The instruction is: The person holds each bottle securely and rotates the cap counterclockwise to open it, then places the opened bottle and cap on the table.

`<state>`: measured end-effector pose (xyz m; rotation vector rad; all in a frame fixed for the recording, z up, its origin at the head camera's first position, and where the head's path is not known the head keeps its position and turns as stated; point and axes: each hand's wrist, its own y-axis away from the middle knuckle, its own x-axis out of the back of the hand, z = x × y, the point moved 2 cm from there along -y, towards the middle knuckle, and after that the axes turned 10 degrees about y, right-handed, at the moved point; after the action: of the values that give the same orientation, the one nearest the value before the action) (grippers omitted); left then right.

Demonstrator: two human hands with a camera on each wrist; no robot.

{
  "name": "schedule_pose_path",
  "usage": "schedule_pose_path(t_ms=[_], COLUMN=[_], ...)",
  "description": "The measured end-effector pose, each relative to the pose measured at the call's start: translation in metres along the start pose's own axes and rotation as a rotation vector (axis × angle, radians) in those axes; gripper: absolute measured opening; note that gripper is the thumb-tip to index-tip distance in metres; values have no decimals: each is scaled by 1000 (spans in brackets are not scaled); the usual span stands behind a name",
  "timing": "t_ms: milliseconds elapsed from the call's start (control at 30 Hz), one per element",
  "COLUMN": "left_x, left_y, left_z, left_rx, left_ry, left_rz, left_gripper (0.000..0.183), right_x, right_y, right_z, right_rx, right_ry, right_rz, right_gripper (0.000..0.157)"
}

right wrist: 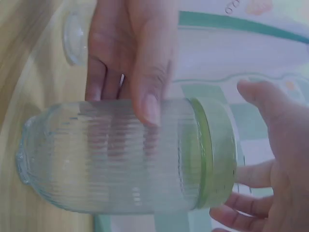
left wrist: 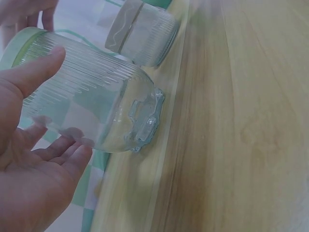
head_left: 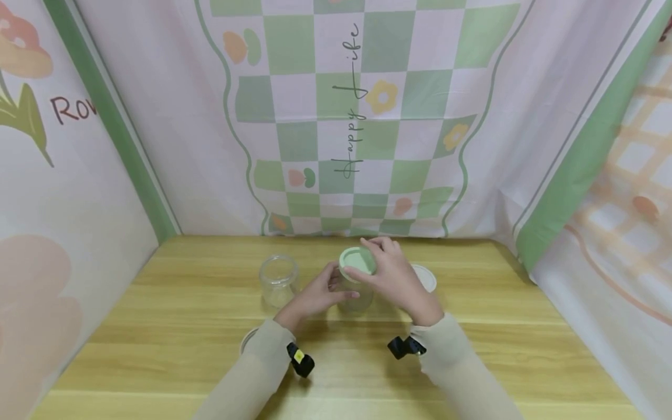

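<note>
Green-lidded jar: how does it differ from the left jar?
The green-lidded jar wears a lid; the left jar has an open top. The left hand holds the green-lidded jar, while the left jar stands ungripped. Both are clear and upright.

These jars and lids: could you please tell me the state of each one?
Middle jar: upright, held by the left hand.
Green lid: on that jar's mouth, right hand at its edge; tightness cannot be told.
Left jar: upright, open, no lid on.
Right jar: upright, closed.
White lid: on this jar.
Round thing by the left sleeve: mostly hidden, state unclear.
</note>
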<state>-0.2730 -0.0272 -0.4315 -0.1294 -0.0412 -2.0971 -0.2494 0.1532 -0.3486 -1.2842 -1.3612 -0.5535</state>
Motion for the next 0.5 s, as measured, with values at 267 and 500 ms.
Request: schedule_pose_path(t_ms=[267, 500], left_x=[1, 1], left_y=[1, -1], left_z=[1, -1], left_rx=[4, -8], left_ry=[15, 3], left_rz=[-10, -18], left_gripper=[79, 83], right_x=[-7, -15], right_y=[5, 6], right_z=[-11, -11], right_rx=[-6, 13], right_ry=[198, 223], right_rz=[97, 183], right_gripper=[86, 82])
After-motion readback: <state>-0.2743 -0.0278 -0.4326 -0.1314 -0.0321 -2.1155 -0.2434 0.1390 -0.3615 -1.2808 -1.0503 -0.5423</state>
